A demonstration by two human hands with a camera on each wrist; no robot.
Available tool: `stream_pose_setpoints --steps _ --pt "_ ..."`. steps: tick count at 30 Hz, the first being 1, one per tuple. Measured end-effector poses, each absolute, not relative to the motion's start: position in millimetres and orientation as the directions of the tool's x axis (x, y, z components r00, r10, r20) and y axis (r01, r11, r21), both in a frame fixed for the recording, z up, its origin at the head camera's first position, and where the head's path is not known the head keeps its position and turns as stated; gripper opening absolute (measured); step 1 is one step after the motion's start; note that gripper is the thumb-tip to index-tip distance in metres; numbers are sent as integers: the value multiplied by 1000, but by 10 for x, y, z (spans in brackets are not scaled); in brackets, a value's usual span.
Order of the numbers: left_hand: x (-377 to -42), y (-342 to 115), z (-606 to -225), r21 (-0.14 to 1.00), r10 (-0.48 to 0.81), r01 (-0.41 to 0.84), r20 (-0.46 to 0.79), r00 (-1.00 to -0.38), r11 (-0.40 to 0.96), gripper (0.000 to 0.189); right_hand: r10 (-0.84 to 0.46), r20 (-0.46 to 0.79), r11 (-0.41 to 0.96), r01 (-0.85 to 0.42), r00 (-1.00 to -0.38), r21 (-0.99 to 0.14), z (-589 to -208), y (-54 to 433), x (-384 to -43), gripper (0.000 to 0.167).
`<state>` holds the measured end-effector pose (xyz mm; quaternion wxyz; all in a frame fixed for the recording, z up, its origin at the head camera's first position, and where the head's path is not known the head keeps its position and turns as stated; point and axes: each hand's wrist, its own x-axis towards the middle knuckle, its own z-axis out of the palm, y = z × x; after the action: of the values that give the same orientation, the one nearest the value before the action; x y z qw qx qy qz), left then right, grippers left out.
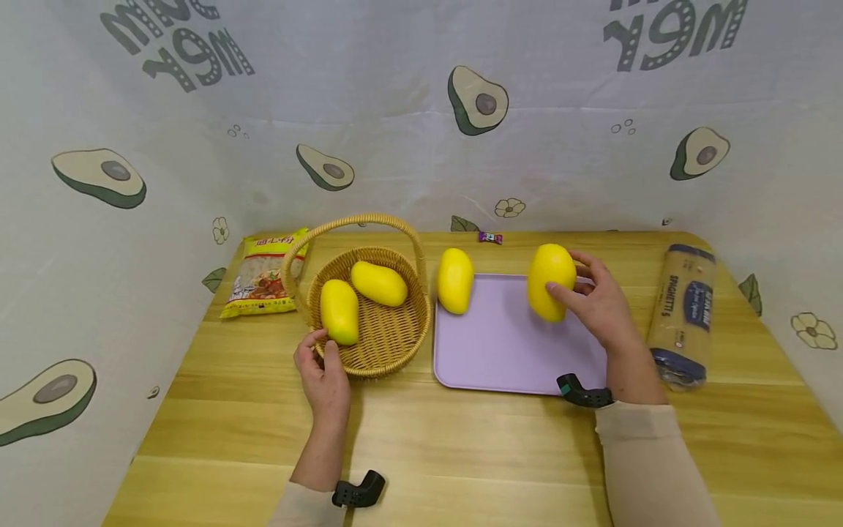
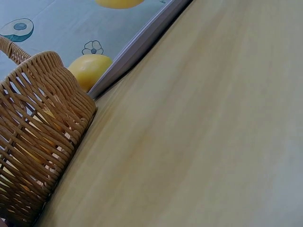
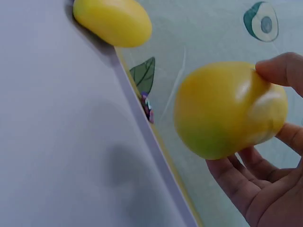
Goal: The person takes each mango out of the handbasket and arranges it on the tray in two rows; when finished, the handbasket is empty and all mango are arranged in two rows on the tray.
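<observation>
My right hand (image 1: 602,307) grips a yellow mango (image 1: 551,282), thumb on one side and fingers on the other. It is held above the lilac tray (image 1: 500,351), and the right wrist view shows a shadow on the tray beneath. Another mango (image 1: 455,281) lies at the tray's far left corner. My left hand (image 1: 324,380) holds the front left rim of a wicker basket (image 1: 388,333), thumb and fingers at the edge. Inside the basket are two more mangoes, one (image 1: 339,312) close to the left thumb and one (image 1: 378,283) farther back.
A yellow food packet (image 1: 260,282) lies left of the basket, whose tall handle (image 1: 369,218) arches over it. Right of the tray lies a spaghetti pack (image 1: 683,315). A small purple wrapped sweet (image 1: 490,237) sits near the table's back edge, before a printed curtain.
</observation>
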<state>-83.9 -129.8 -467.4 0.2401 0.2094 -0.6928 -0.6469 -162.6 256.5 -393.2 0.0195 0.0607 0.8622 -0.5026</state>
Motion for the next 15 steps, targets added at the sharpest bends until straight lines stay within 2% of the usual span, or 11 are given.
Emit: stream_pose_setpoints --steps 7,15 --pt "-829 -1294 -4660 998 -596 16 51 -802 64 25 182 -154 478 224 -971 -849 -4005 2640 -1655 79" --pt "-832 -1290 -4658 998 -597 6 42 -801 62 25 164 -215 432 266 -963 -862 -4103 2707 -1695 74"
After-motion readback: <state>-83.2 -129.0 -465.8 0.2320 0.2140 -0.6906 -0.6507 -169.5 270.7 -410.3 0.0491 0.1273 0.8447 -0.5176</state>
